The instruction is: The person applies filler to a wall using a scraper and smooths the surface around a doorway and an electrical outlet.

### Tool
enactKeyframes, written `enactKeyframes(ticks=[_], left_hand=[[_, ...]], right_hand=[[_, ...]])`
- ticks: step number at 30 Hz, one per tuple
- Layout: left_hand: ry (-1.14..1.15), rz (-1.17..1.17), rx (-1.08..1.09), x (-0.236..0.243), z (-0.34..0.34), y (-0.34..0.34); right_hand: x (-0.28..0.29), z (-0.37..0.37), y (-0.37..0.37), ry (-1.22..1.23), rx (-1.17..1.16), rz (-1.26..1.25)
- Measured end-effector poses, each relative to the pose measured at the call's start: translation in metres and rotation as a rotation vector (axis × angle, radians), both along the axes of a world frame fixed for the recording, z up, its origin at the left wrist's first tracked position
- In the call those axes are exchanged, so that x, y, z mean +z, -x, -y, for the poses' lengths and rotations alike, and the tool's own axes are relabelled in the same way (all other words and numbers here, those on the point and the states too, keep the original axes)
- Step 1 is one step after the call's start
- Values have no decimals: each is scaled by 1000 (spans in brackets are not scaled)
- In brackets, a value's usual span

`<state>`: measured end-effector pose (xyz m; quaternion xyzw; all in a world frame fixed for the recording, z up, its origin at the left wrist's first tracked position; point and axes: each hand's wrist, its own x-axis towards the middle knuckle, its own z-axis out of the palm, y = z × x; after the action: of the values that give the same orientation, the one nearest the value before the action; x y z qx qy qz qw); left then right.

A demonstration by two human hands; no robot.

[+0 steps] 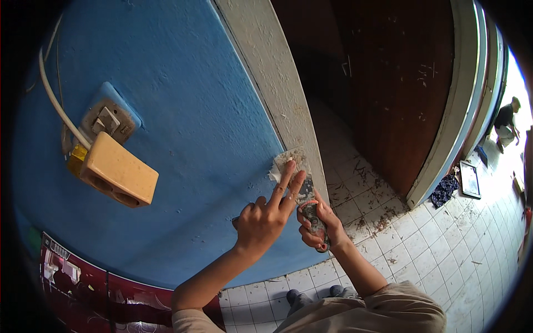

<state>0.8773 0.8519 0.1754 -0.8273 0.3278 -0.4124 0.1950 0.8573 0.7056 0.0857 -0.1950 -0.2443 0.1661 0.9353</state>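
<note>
My right hand (322, 225) is wrapped round the handle of a scraper (305, 191), its wide blade crusted with pale paste. That blade lies against the edge where the blue wall (194, 111) meets the whitish door frame (280, 72). Two stretched fingers of my left hand (264, 222) press on the blade, while its other fingers are curled. A small dark end shows beside the left palm; what it belongs to is hidden. A whitish patch (275, 171) sits on the wall beside the blade.
An orange socket block (122, 169) hangs on a white cable below a dirty wall switch (108, 120). A dark red cabinet (133, 302) stands low at left. Behind the frame is a brown door (405, 83). Debris litters the tiled floor (427, 238). Another person (505, 122) crouches far right.
</note>
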Motion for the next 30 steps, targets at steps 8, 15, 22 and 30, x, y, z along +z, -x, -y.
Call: enactKeyframes(ticks=[8, 15, 22, 30], left_hand=[[-18, -34, -17, -5, 2, -1], [-3, -49, -14, 0, 5, 2], [43, 125, 16, 35, 6, -5], [26, 66, 25, 3, 5, 2]], right_hand=[[-3, 5, 1, -27, 28, -29], [8, 10, 10, -27, 39, -82], [41, 3, -4, -10, -38, -1], [18, 6, 13, 0, -38, -28]])
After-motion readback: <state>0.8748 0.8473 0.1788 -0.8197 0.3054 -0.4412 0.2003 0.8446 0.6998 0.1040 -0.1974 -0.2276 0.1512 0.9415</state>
